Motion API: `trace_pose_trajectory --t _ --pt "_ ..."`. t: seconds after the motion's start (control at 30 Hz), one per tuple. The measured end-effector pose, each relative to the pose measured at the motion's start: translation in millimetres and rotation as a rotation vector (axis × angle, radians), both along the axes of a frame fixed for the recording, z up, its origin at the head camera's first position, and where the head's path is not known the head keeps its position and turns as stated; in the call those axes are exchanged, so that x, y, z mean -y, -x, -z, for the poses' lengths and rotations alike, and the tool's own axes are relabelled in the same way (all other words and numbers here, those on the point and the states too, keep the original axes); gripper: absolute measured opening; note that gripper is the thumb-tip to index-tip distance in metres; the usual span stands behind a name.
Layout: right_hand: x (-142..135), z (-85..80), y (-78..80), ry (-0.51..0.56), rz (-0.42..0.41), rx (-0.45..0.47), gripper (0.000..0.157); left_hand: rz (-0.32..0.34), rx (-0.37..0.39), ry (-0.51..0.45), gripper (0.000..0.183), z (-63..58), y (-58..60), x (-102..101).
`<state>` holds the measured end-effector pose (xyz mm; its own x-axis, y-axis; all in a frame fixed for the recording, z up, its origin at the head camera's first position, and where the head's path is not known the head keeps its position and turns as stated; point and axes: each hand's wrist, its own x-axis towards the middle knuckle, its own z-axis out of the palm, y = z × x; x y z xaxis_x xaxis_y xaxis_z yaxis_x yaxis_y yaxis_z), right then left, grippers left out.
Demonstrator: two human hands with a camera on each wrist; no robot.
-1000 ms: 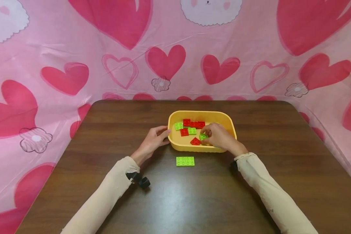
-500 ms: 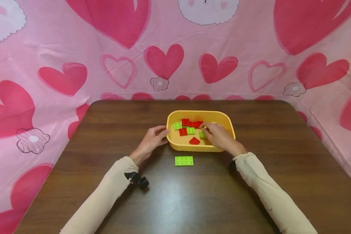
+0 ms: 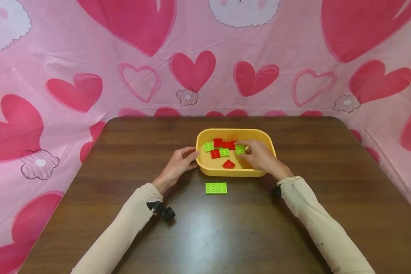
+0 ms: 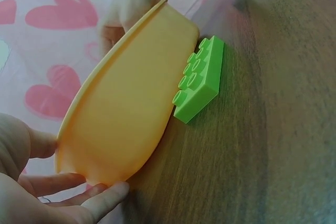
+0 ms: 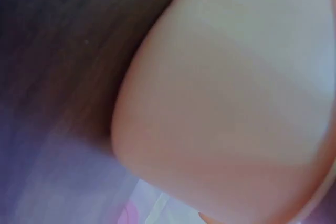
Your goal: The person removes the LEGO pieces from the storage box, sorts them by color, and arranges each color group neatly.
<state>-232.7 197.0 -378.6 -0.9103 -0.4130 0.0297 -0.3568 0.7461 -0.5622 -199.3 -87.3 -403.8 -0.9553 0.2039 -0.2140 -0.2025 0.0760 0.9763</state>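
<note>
Over on the brown worktop (image 3: pixel 191 236), the yellow tub (image 3: pixel 231 173) sits toward the far edge, roughly midway between the left and right edges. The left hand (image 3: pixel 176 165) lays fairly straight fingers against the outside of the tub's left end, thumb touching the rim, seemingly to steady it. Inside, the right hand (image 3: pixel 263 156) looks to me to pinch a green brick (image 3: pixel 239 149) between thumb and finger, just beside the red bricks (image 3: pixel 228 145) near the tub's far wall. A red angled brick (image 3: pixel 228 164) lies by the near wall, untouched; a green eight-stud block (image 3: pixel 216 188) lies outside, on the worktop in front of the tub's near edge. I take the step to be picking out that green brick; the next move would call for a firm pinch and enough lift to clear the rim
</note>
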Motion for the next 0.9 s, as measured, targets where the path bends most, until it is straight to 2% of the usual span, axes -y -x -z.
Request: trace_pose_trajectory --t 0.1,0.33,0.43,0.6,0.73,0.9 --pt "-2 -7.9 -1.3 0.011 -0.027 -0.017 0.045 0.000 -0.001 -0.001 0.046 -0.6 0.9 -1" --pt "-6 -32.7 -12.7 0.110 -0.069 -0.073 0.042 -0.005 0.013 0.000 0.046 -0.8 2.4 -1" --pt "-5 -42.2 -22.1 0.104 -0.077 -0.079 0.044 -0.006 0.016 0.002 0.046 -1.0 1.6 0" --pt "3 -50.1 -39.8 0.086 -0.167 -0.054 0.043 -0.002 0.018 0.013 0.045 -1.0 0.8 0" --pt "11 -50.7 -52.0 0.056 -0.228 -0.112 0.045 0.002 0.020 0.012 0.046 -1.6 0.9 -2" --pt "15 -51.8 -69.1 -0.021 -0.237 -0.193 0.048 -0.015 0.023 0.022 0.044 -5.0 0.0 -4"
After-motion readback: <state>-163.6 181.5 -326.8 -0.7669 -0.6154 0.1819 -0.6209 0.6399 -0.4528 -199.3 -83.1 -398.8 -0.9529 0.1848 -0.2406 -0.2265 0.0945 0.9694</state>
